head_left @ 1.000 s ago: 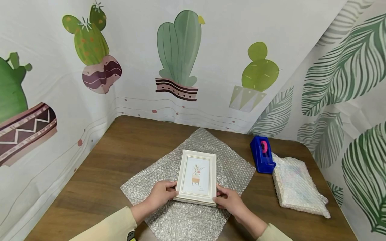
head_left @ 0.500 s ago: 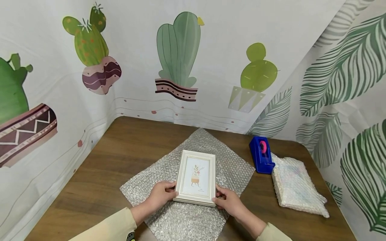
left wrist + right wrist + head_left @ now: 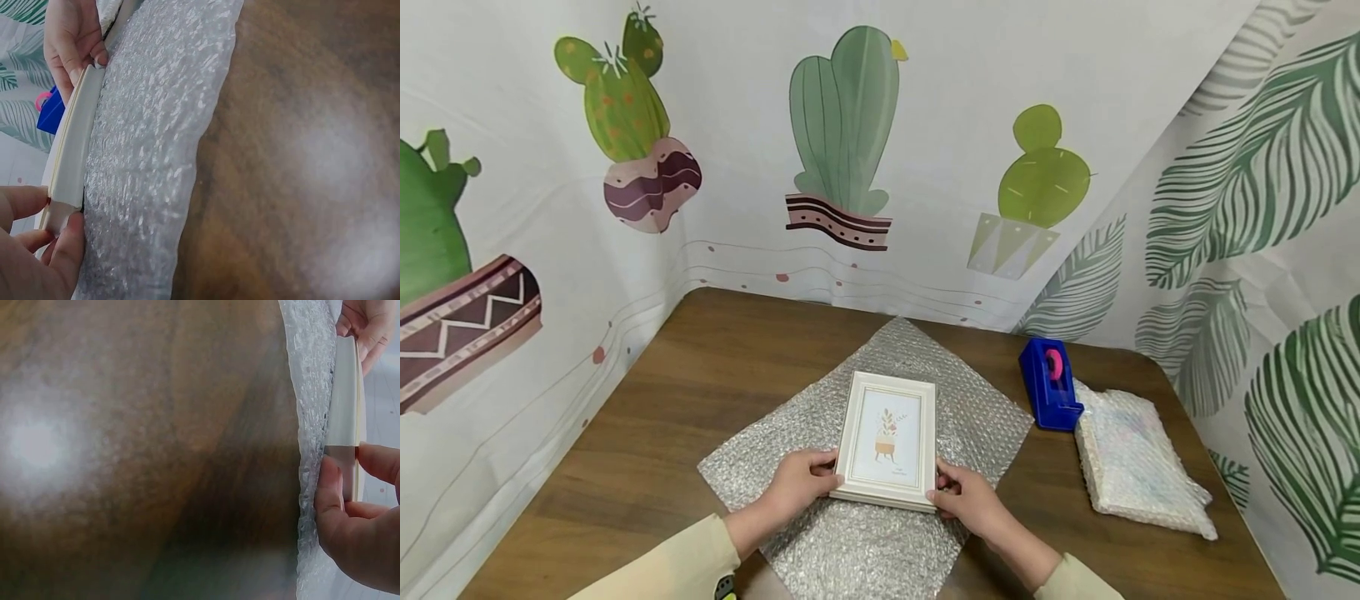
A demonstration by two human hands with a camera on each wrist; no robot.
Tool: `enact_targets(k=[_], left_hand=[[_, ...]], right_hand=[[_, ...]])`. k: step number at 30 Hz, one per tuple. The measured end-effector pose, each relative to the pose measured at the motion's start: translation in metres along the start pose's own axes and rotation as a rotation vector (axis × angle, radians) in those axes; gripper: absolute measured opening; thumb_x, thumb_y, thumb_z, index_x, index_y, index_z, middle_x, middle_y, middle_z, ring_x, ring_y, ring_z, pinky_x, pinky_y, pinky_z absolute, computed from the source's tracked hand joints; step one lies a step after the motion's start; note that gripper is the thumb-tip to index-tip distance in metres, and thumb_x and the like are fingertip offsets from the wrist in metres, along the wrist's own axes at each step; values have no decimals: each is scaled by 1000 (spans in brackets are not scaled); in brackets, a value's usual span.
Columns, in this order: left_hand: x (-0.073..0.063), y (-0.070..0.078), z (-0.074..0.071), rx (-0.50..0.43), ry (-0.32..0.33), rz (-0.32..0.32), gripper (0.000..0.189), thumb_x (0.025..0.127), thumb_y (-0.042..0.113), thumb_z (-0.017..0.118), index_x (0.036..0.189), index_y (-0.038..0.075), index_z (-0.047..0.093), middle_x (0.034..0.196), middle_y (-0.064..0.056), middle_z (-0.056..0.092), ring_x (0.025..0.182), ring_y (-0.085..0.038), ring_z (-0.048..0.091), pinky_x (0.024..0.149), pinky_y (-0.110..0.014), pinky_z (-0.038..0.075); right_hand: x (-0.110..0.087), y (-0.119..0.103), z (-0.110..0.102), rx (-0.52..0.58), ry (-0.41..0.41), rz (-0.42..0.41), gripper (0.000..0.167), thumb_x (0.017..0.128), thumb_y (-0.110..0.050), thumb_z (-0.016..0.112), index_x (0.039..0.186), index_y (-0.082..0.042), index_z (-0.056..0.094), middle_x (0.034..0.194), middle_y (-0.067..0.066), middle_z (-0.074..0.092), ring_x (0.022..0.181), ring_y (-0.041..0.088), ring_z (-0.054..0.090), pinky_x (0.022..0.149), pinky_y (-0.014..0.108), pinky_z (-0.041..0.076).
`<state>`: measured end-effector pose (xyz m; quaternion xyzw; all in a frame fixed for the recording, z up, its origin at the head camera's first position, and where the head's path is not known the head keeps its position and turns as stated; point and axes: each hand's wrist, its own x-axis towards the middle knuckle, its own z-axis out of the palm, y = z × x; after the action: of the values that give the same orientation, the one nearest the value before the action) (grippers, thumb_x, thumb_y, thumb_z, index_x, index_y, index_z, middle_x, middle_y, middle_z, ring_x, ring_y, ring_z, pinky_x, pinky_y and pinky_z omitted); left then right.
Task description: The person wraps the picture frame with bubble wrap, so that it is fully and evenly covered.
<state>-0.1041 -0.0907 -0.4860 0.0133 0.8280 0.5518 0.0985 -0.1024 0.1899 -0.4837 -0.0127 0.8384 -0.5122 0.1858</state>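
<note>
Lengthwise near to far, picture frame (image 3: 889, 437) face up, left hand (image 3: 797, 485) and right hand (image 3: 976, 502) gripping its near corners.

Table (image 3: 730, 358) with bubble wrap (image 3: 865, 546), dispenser (image 3: 1051, 392), parcel (image 3: 1142, 462)

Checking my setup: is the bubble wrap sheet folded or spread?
Spread: the bubble wrap sheet lies open on the table, corners showing beyond the frame.

- Head: looks forward and down from above, farthest off, taking in the table (image 3: 737, 350) and patterned wall cloth (image 3: 947, 100).
- Left wrist: close, turned sideways, facing rightward along the picture frame (image 3: 76, 137).
- Right wrist: also close, facing leftward; both share the picture frame's near side.
</note>
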Motion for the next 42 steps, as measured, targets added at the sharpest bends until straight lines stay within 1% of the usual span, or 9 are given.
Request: enact_targets(k=[9, 15, 23, 26, 29, 32, 34, 37, 42], left_hand=[[2, 1, -7, 24, -93, 2, 50, 84, 5, 76, 127, -15, 63, 115, -31, 73, 88, -31, 76, 64, -27, 59], [4, 1, -10, 60, -116, 15, 50, 84, 6, 76, 127, -15, 64, 116, -30, 73, 86, -28, 75, 62, -25, 56], [3, 3, -14, 92, -146, 43, 51, 84, 7, 77, 129, -14, 63, 117, -31, 72, 86, -27, 75, 60, -22, 55], [4, 5, -18, 167, -164, 72, 57, 85, 8, 78, 135, -12, 59, 124, -30, 70, 92, -29, 74, 65, -26, 58], [5, 8, -22, 326, -164, 155, 62, 87, 12, 78, 141, -7, 56, 135, -29, 65, 113, -40, 69, 91, -45, 60], [8, 10, -26, 518, -174, 289, 63, 90, 18, 76, 145, -4, 53, 146, -26, 58, 133, -45, 58, 113, -59, 44], [10, 10, -29, 613, -206, 386, 62, 92, 20, 74, 145, -4, 53, 150, -24, 54, 138, -44, 54, 115, -58, 43], [12, 9, -30, 725, -244, 492, 60, 93, 23, 73, 144, -4, 55, 151, -22, 54, 138, -41, 54, 114, -55, 44], [14, 7, -31, 813, -277, 551, 55, 94, 26, 71, 139, -4, 60, 150, -20, 56, 138, -39, 55, 114, -51, 46]], right_hand=[[-2, -1, -9, -16, -60, -30, 66, 90, -5, 73, 143, 19, 43, 99, 13, 62, 78, 12, 56, 63, 21, 56], [-3, 0, -12, -59, -77, -47, 62, 90, -6, 73, 139, 21, 48, 102, 15, 65, 79, 10, 58, 63, 18, 51], [-5, -1, -13, -119, -38, -77, 61, 88, -8, 75, 137, 19, 52, 101, 14, 68, 79, 12, 57, 62, 17, 48], [-9, -6, -14, -191, 18, -117, 64, 87, -11, 78, 140, 14, 53, 110, 15, 70, 84, 13, 62, 65, 18, 49], [-18, -13, -14, -339, 69, -279, 62, 86, -14, 80, 140, 5, 57, 121, 16, 70, 92, 22, 67, 73, 24, 56], [-29, -12, -10, -530, 85, -581, 57, 85, -21, 82, 136, -5, 64, 125, 12, 70, 103, 29, 69, 85, 35, 61], [-34, -7, -6, -634, 57, -788, 57, 84, -30, 82, 134, -9, 66, 126, 8, 71, 109, 27, 69, 91, 40, 60], [-38, 4, -1, -724, -60, -1019, 62, 85, -41, 78, 136, -10, 65, 129, 6, 71, 115, 24, 68, 94, 39, 59], [-39, 14, 2, -816, -296, -1148, 60, 95, -45, 68, 143, -11, 60, 141, 7, 66, 127, 25, 64, 100, 34, 57]])
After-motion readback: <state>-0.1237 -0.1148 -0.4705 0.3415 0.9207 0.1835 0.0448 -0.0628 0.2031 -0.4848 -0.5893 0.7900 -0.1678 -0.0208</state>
